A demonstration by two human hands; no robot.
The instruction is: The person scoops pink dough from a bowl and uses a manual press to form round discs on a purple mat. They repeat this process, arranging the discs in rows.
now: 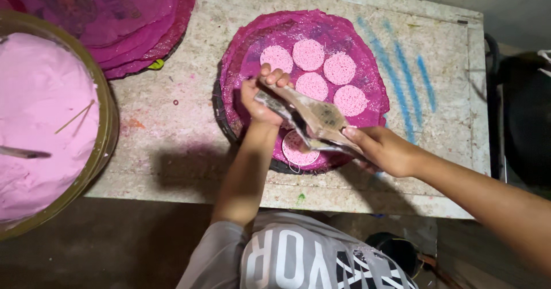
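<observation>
Basin (pixel 106 122): at nine o'clock, round with an olive rim, filled with smooth pale pink paste (pixel 40 117); a thin stick (pixel 74 117) lies across the paste.
Stacked mats (pixel 138 19): at eleven o'clock, round magenta sheets piled on the table (pixel 172 140).
Left hand (pixel 261 97): forearm rising from six o'clock, wrist bent, fingers curled shut around the upper end of the folded tool.
Folded tool (pixel 313 119): a worn, brownish two-flap press, slanting from ten o'clock down to four o'clock above the tray.
Tray (pixel 356 53): round, centre of the table, covered in magenta mesh; five pale pink discs (pixel 313 85) lie clustered on it, a sixth disc (pixel 298 148) at six o'clock under the tool.
Right hand (pixel 384 148): arm entering from four o'clock, fingers clamped on the tool's lower end.
</observation>
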